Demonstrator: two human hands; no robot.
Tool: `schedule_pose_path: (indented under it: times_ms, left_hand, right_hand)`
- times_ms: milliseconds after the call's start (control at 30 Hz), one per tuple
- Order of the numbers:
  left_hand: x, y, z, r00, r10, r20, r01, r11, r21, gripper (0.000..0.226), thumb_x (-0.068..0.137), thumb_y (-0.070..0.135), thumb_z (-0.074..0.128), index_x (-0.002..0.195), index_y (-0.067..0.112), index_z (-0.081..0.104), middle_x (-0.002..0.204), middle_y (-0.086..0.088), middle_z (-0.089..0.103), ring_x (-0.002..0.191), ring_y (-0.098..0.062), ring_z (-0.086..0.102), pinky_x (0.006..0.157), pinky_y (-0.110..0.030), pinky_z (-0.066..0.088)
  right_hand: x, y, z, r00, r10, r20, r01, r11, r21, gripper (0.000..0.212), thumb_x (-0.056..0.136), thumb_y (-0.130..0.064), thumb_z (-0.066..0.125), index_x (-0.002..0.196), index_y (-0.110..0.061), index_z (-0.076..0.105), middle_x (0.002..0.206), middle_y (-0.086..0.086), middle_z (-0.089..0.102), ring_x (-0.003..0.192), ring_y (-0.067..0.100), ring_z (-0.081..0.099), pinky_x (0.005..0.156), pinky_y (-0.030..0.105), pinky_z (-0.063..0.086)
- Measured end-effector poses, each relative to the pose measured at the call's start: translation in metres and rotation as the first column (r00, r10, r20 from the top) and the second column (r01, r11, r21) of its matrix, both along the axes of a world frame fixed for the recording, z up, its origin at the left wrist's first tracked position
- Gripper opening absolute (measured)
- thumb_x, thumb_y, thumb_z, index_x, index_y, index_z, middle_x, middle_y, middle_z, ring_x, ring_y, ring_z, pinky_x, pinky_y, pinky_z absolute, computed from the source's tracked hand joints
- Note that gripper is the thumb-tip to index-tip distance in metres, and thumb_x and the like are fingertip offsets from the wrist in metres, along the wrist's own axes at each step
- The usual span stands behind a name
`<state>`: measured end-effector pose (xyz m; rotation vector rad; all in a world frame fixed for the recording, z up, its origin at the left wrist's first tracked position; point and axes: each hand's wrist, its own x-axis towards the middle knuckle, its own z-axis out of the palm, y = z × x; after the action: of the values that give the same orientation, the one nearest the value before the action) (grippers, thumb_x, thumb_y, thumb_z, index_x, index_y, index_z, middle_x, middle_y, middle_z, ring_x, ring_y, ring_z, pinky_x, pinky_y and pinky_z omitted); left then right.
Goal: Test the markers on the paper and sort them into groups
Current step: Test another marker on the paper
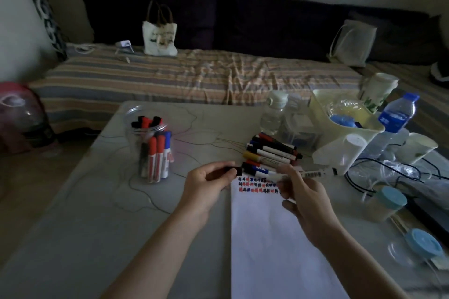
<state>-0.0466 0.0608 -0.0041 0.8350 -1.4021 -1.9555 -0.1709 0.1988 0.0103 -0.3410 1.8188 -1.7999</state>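
A white sheet of paper (272,238) lies on the table, with rows of red, blue and black test marks (255,185) along its top edge. My left hand (206,184) pinches a black marker cap (232,170). My right hand (306,199) grips a white-barrelled marker (313,173), uncapped, lying sideways over the paper's top. Behind the paper is a pile of markers (272,153) with black, blue, red and yellow caps. To the left, a clear plastic cup (148,150) holds several red, blue and black markers upright.
A pale yellow bin (323,104) with bags, a tipped white cup (340,153), water bottles (396,116), a clear bottle (273,114), blue-lidded jars (386,204) and black cables (388,172) crowd the right side. A striped bed (194,75) with a tote bag (159,34) lies beyond.
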Motion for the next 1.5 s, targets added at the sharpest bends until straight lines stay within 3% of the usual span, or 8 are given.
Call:
schedule_pose_path:
  times_ms: [267,533,633,800,933,1067,1333,1500]
  left_hand:
    - [0.018,-0.007,0.002,0.997,0.002,-0.079,0.01,0.989,0.147,0.011,0.084,0.002,0.068,0.095,0.003,0.069,0.09,-0.015,0.074,0.074,-0.014,0.07,0.061,-0.017,0.052]
    - [0.023,-0.006,0.009,0.996,-0.008,-0.084,0.015,0.996,0.084,0.01,0.083,0.0,0.069,0.091,0.006,0.069,0.085,-0.01,0.074,0.073,-0.011,0.07,0.062,-0.014,0.051]
    - [0.023,-0.004,0.009,0.996,-0.027,-0.084,0.034,0.996,0.081,0.01,0.083,0.003,0.07,0.092,0.007,0.07,0.085,-0.008,0.074,0.077,-0.013,0.07,0.063,-0.015,0.051]
    - [0.02,0.002,0.01,0.987,0.035,-0.159,-0.011,0.989,0.15,0.006,0.083,0.007,0.07,0.089,0.007,0.071,0.08,-0.005,0.073,0.076,-0.013,0.069,0.065,-0.016,0.052]
    - [0.018,0.007,0.007,0.988,0.06,-0.141,-0.051,0.996,0.067,0.01,0.084,0.006,0.07,0.093,0.004,0.07,0.082,-0.008,0.073,0.074,-0.013,0.07,0.067,-0.017,0.053]
    - [0.017,0.008,0.006,0.992,0.075,-0.103,-0.079,0.996,-0.033,0.009,0.085,0.009,0.071,0.094,0.008,0.071,0.084,-0.007,0.074,0.076,-0.014,0.071,0.068,-0.017,0.053]
    - [0.032,-0.003,0.032,0.878,0.348,-0.327,-0.339,0.937,0.086,0.018,0.087,0.004,0.067,0.103,0.009,0.06,0.079,0.006,0.075,0.076,-0.006,0.07,0.078,-0.024,0.055]
    - [0.074,-0.048,0.059,0.786,0.509,-0.352,-0.584,0.797,-0.151,0.015,0.088,0.007,0.067,0.101,0.014,0.063,0.083,0.003,0.074,0.079,-0.012,0.071,0.069,-0.025,0.056]
  right_hand:
    - [0.032,-0.014,0.015,0.995,0.015,-0.103,-0.024,0.997,-0.078,0.033,0.091,-0.035,0.063,0.066,-0.013,0.063,0.066,0.008,0.054,0.062,0.017,0.042,0.056,0.03,0.034]
    - [0.04,-0.03,0.009,0.993,0.079,-0.087,-0.088,0.991,-0.106,0.041,0.088,-0.038,0.065,0.085,0.003,0.071,0.069,0.01,0.061,0.059,0.012,0.045,0.051,0.025,0.032]
    - [0.045,-0.033,0.009,0.992,0.083,-0.093,-0.091,0.992,-0.082,0.033,0.086,-0.037,0.067,0.085,-0.005,0.073,0.068,0.007,0.067,0.058,0.009,0.052,0.053,0.022,0.04]
    - [0.049,-0.035,0.009,0.993,0.115,0.025,-0.109,0.979,-0.173,0.035,0.077,-0.037,0.068,0.083,-0.003,0.07,0.07,0.009,0.063,0.059,0.012,0.046,0.06,0.024,0.041]
    - [0.051,-0.036,0.009,0.987,0.13,0.097,-0.11,0.976,-0.189,0.028,0.075,-0.036,0.07,0.072,-0.008,0.068,0.065,0.006,0.057,0.06,0.014,0.045,0.067,0.03,0.039]
    - [0.049,-0.036,0.012,0.958,0.205,0.201,-0.155,0.959,-0.239,0.021,0.08,-0.029,0.067,0.082,-0.008,0.065,0.067,0.004,0.054,0.06,0.011,0.049,0.064,0.024,0.044]
    - [0.051,-0.046,0.03,0.946,0.137,0.295,-0.024,0.934,-0.357,0.021,0.083,-0.036,0.067,0.081,-0.017,0.06,0.061,-0.001,0.047,0.048,0.007,0.038,0.04,0.017,0.036]
    - [0.096,-0.091,0.045,0.962,0.259,0.088,-0.25,0.962,-0.109,0.021,0.094,-0.026,0.062,0.092,-0.007,0.07,0.077,0.005,0.07,0.068,0.014,0.058,0.065,0.028,0.051]
